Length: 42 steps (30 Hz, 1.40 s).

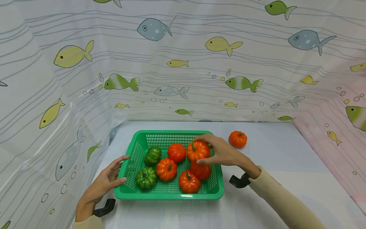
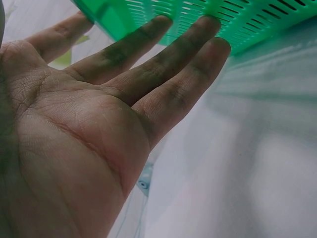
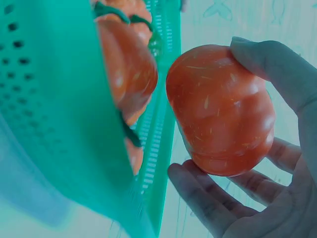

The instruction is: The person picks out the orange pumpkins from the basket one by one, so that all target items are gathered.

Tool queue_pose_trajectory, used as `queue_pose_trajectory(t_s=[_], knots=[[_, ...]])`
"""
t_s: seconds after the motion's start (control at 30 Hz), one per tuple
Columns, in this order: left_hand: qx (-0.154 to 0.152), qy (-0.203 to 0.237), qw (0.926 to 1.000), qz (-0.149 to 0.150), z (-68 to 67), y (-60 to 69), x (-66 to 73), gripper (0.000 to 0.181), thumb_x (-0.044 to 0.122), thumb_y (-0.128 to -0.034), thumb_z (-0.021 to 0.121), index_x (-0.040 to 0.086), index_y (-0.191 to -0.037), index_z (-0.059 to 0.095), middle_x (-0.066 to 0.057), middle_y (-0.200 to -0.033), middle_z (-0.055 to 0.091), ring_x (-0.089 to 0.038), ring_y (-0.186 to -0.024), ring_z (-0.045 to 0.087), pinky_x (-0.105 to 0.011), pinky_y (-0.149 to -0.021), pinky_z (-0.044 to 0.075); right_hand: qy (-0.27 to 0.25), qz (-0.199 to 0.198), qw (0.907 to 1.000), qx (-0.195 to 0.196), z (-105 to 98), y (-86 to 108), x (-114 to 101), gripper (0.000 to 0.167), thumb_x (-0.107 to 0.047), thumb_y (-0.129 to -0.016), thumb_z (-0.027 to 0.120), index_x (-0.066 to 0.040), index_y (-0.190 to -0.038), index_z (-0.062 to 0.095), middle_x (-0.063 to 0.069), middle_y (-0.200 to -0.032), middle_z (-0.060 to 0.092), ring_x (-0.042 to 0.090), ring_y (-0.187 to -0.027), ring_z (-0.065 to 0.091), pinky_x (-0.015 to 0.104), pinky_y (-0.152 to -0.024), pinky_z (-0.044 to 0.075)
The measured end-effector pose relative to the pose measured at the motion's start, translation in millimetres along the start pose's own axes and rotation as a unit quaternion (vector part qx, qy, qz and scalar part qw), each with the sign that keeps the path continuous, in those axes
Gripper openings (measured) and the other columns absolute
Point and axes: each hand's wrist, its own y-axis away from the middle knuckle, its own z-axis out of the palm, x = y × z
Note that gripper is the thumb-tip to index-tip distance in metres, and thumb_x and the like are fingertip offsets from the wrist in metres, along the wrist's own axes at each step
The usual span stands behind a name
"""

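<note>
Fish-print curtain (image 1: 197,71) behind green basket (image 1: 168,196), lone pumpkin (image 1: 238,140); left hand (image 1: 104,182) relaxed, right hand (image 1: 224,152) round larger pumpkin (image 1: 197,152)

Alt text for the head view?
The right hand holds an orange pumpkin over a green basket containing four more orange pumpkins and two green pumpkins; the left hand is at its left side. Another orange pumpkin sits right of the basket.

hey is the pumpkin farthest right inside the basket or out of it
Out: the pumpkin rests on the white table, right of the green basket.
</note>
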Motion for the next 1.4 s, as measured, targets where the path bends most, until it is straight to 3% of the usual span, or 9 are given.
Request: queue_pose_trajectory(t_s=[0.33,0.63,0.8,0.9,1.0,1.23,1.4], knots=[[0.008,-0.016,0.9998,-0.005,-0.6,-0.5,1.1,0.075,-0.009,-0.0999,0.057,0.01,-0.164,0.023,-0.001,-0.16,0.03,-0.001,-0.135,0.047,-0.027,-0.098,0.051,-0.01,0.043,0.9977,0.052,-16.4,21.4,21.5,0.073,-0.044,-0.084,0.087,-0.02,-0.144,0.055,-0.007,-0.137,0.057,0.019,-0.118,0.056,0.042,-0.096,0.054],[0.011,-0.024,0.9995,-0.017,-0.2,2.4,-1.3,0.075,-0.007,-0.1004,0.057,0.013,-0.165,0.023,-0.003,-0.166,0.022,0.007,-0.139,0.036,-0.019,-0.103,0.044,-0.015,0.095,0.9915,0.088,-22.8,44.3,34.1,0.077,-0.05,-0.081,0.087,-0.023,-0.145,0.054,-0.008,-0.137,0.056,0.019,-0.115,0.06,0.043,-0.096,0.054],[0.008,-0.017,0.9996,-0.023,1.1,2.7,-1.5,0.074,-0.006,-0.1011,0.057,0.013,-0.165,0.023,-0.007,-0.164,0.023,0.005,-0.137,0.04,-0.023,-0.101,0.047,-0.017,0.1,0.9886,0.112,-26.7,56.2,43.2,0.074,-0.045,-0.082,0.088,-0.023,-0.145,0.055,-0.004,-0.138,0.056,0.02,-0.114,0.063,0.042,-0.095,0.056],[0.003,-0.013,0.9997,-0.021,1.1,1.8,-1.8,0.074,-0.006,-0.1014,0.056,0.013,-0.165,0.022,-0.012,-0.163,0.024,0.002,-0.135,0.045,-0.027,-0.1,0.05,-0.007,0.114,0.9857,0.124,-30.6,63.5,50.0,0.073,-0.045,-0.083,0.087,-0.024,-0.145,0.054,-0.001,-0.14,0.055,0.024,-0.115,0.062,0.044,-0.093,0.057],[0.001,-0.014,0.9998,-0.015,0.6,0.9,-2.0,0.075,-0.007,-0.1014,0.056,0.013,-0.165,0.021,-0.014,-0.165,0.021,0.004,-0.137,0.041,-0.024,-0.101,0.048,0.006,0.131,0.9822,0.134,-34.6,71.1,57.8,0.075,-0.046,-0.084,0.086,-0.022,-0.146,0.053,0.003,-0.142,0.054,0.028,-0.115,0.063,0.045,-0.089,0.058],[-0.001,-0.017,0.9999,0.002,0.5,-0.7,-1.0,0.076,-0.009,-0.1005,0.056,0.011,-0.165,0.021,-0.01,-0.165,0.022,0.003,-0.138,0.04,-0.023,-0.102,0.047,0.022,0.16,0.9733,0.163,-41.1,91.4,78.6,0.077,-0.045,-0.085,0.086,-0.018,-0.149,0.05,0.009,-0.149,0.051,0.03,-0.116,0.06,0.047,-0.087,0.058],[0.003,-0.021,0.9998,-0.004,0.0,-0.1,-0.5,0.076,-0.008,-0.1006,0.056,0.012,-0.165,0.022,-0.006,-0.167,0.019,0.008,-0.14,0.034,-0.019,-0.103,0.043,0.038,0.191,0.966,0.17,-46.3,106.3,92.1,0.08,-0.046,-0.087,0.083,-0.014,-0.151,0.047,0.013,-0.147,0.052,0.033,-0.114,0.061,0.047,-0.088,0.058]])
